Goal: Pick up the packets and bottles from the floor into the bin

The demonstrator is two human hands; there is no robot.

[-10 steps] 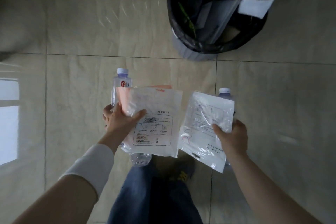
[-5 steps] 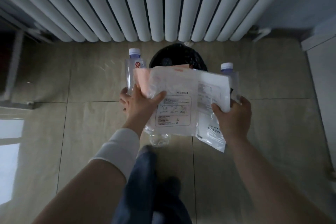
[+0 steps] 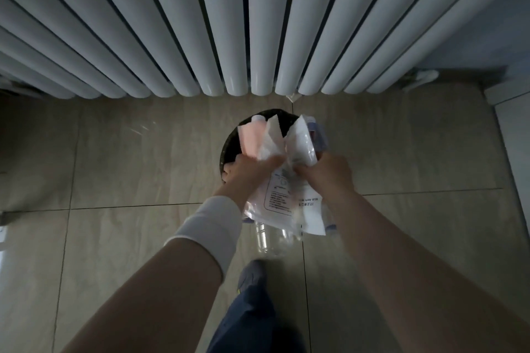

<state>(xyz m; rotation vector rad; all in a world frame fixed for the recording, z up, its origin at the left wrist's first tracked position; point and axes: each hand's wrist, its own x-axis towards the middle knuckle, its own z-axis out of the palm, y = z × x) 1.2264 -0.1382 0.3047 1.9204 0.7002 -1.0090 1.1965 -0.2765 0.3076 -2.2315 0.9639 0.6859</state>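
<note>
Hands meet at the centre of the head view, pressed together around a bundle of packets and bottles. The left hand [image 3: 248,170] has its grip closed on the pink-and-white packets [image 3: 272,146], and the right hand [image 3: 329,173] has its grip closed on the white packet [image 3: 301,140] beside them. A clear bottle [image 3: 272,241] pokes out below the bundle; which hand holds it is hard to tell. Another bottle's blue-labelled top [image 3: 317,135] shows just right of the packets. The bundle hangs over the black-lined bin [image 3: 228,149], which stands on the tiled floor [image 3: 114,166] just below the white radiator [image 3: 258,23] filling the upper frame. A white cuff [image 3: 209,226] wraps the left wrist.
</note>
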